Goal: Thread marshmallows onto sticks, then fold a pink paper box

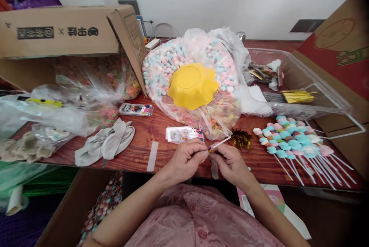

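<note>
Carefully, with both hands pinched on the thin white stick [221, 143], left hand [184, 161] steadying, right hand [230, 164] sliding small coloured candy pieces [211, 148] straight along.

Soft even indoor light, faint shadows, wide-angle bending at the edges, dark vignetted corners, slight overall softness

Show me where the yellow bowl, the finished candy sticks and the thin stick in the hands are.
yellow bowl [192, 85]: head view, on its upturned base.
finished candy sticks [288, 136]: head view, on the pastel candy heads.
thin stick [222, 143]: head view, on the white shaft beyond the fingers.
</note>
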Demonstrator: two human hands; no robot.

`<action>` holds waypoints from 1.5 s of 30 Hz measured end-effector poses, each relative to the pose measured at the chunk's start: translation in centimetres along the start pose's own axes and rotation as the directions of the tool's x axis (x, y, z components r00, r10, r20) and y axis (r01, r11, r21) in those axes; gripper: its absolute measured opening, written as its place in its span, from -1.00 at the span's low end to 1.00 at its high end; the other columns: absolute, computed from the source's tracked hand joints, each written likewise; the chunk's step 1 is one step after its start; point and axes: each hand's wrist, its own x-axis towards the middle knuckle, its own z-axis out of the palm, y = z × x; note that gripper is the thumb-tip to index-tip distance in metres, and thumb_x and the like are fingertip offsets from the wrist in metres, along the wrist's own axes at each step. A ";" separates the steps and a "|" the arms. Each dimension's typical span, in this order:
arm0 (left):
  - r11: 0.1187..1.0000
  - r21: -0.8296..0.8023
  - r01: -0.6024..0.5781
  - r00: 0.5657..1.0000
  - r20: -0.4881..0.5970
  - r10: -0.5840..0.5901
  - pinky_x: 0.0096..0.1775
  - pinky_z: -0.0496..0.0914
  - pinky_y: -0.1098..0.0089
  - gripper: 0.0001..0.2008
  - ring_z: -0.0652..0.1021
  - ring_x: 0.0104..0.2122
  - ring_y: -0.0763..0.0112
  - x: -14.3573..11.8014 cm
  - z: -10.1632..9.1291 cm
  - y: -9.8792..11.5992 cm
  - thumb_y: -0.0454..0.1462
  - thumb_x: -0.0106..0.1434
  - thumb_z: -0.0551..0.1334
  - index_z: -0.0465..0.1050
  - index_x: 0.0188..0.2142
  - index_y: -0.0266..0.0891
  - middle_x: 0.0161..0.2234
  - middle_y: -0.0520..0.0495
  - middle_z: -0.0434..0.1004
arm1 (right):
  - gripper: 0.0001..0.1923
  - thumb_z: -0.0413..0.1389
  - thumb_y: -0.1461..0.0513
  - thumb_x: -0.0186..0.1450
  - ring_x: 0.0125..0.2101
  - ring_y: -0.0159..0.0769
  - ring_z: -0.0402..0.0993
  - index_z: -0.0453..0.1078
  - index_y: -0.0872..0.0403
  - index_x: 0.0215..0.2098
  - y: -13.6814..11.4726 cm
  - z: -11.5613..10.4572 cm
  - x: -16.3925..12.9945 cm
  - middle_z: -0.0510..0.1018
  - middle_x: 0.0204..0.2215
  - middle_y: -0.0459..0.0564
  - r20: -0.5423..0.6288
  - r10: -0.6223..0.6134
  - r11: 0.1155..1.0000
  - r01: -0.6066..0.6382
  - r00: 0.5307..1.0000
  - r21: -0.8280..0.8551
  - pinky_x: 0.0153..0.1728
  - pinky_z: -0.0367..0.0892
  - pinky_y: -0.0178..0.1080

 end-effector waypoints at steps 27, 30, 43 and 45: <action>0.910 -0.283 0.302 0.933 -0.106 -0.343 -0.46 0.17 0.47 -0.71 0.25 -0.54 0.55 -1.9 0.5 -2.5 -0.13 0.18 0.22 0.36 -0.54 -0.28 -0.59 0.08 0.23 | -0.71 0.02 0.33 0.32 -0.37 -0.35 0.56 0.55 0.02 -0.13 0.5 2.8 0.5 0.63 -0.35 -0.02 -0.101 -0.055 0.996 0.062 0.993 0.064 -0.34 0.46 -0.31; 0.930 -0.244 0.276 0.943 -0.119 -0.311 -0.45 0.15 0.46 -0.69 0.24 -0.54 0.55 -2.2 0.3 -2.7 -0.12 0.21 0.20 0.36 -0.55 -0.28 -0.58 0.08 0.23 | -0.74 0.05 0.32 0.31 -0.30 -0.31 0.60 0.55 0.03 -0.14 1.2 3.1 0.3 0.66 -0.29 -0.01 -0.086 -0.029 0.995 0.037 0.996 0.093 -0.26 0.48 -0.29; 0.996 -0.009 0.084 0.979 -0.184 -0.084 -0.39 0.17 0.42 -0.66 0.27 -0.51 0.51 -1.7 0.4 -2.4 -0.21 0.29 0.15 0.30 -0.60 -0.26 -0.57 0.06 0.23 | -0.91 0.20 0.20 0.23 -0.46 -0.38 0.47 0.49 0.05 -0.32 0.4 4.1 -1.9 0.57 -0.45 -0.08 -0.255 0.240 0.955 -0.182 0.937 0.233 -0.42 0.39 -0.35; 0.997 0.072 0.018 0.988 -0.155 -0.006 -0.36 0.19 0.41 -0.66 0.29 -0.50 0.50 -1.5 0.5 -2.1 -0.23 0.32 0.12 0.30 -0.58 -0.26 -0.56 0.04 0.25 | -0.88 0.20 0.16 0.22 -0.45 -0.36 0.46 0.49 0.06 -0.39 0.6 4.1 -1.6 0.57 -0.46 -0.08 -0.170 0.315 0.898 -0.235 0.934 0.373 -0.40 0.39 -0.34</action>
